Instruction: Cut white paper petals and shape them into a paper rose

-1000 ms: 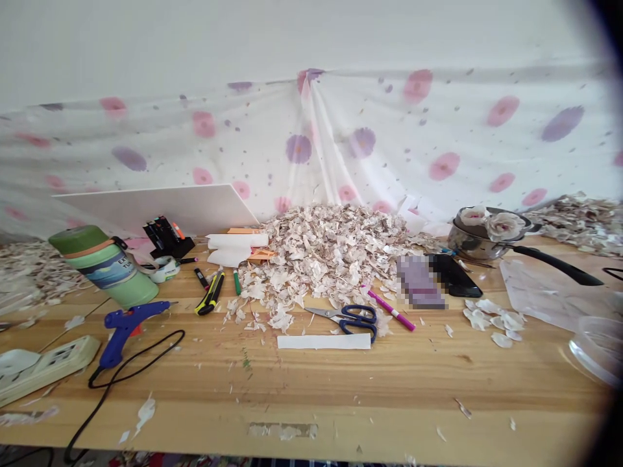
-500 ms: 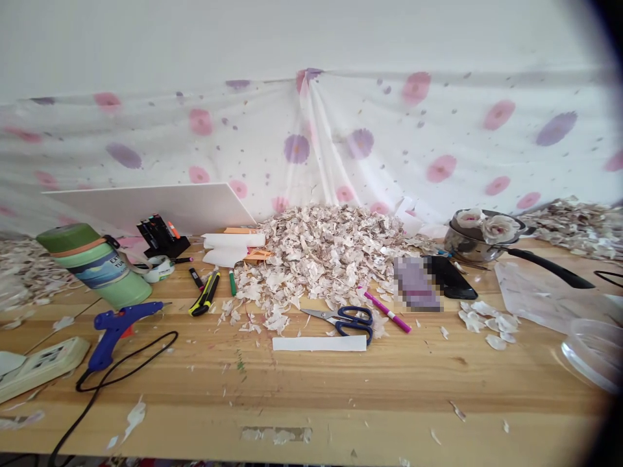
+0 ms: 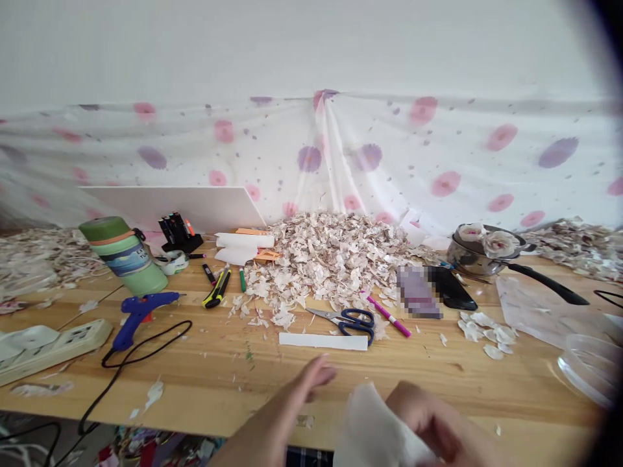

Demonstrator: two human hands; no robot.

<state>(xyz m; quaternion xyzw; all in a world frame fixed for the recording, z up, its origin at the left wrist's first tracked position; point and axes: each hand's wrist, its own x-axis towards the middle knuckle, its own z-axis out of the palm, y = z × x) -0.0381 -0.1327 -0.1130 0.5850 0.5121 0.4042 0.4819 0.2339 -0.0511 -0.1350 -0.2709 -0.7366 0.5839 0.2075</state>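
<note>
At the table's front edge, my right hand (image 3: 431, 418) is closed around a curled piece of white paper (image 3: 372, 431), slightly blurred, whose lower end runs out of view. My left hand (image 3: 314, 376) is held up just left of the paper, fingers extended and apart from it, with nothing visible in them. Beyond both hands a narrow white paper strip (image 3: 321, 341) lies flat. Behind its right end rest scissors (image 3: 348, 319) with dark blue handles, their blades pointing left. A purple marker (image 3: 387, 314) lies to the right of them.
A large heap of dried petals (image 3: 331, 259) fills the back middle. On the left are a blue glue gun (image 3: 141, 314) with its looping cable, a green bottle (image 3: 124, 256), a utility knife (image 3: 217, 288) and a power strip (image 3: 73, 344). A pot (image 3: 477, 253) and phone (image 3: 452, 288) stand right.
Both hands have come into view from below, the right one bringing the white paper. The camera view has shifted, so the table's things appear a little lower and mostly further right.
</note>
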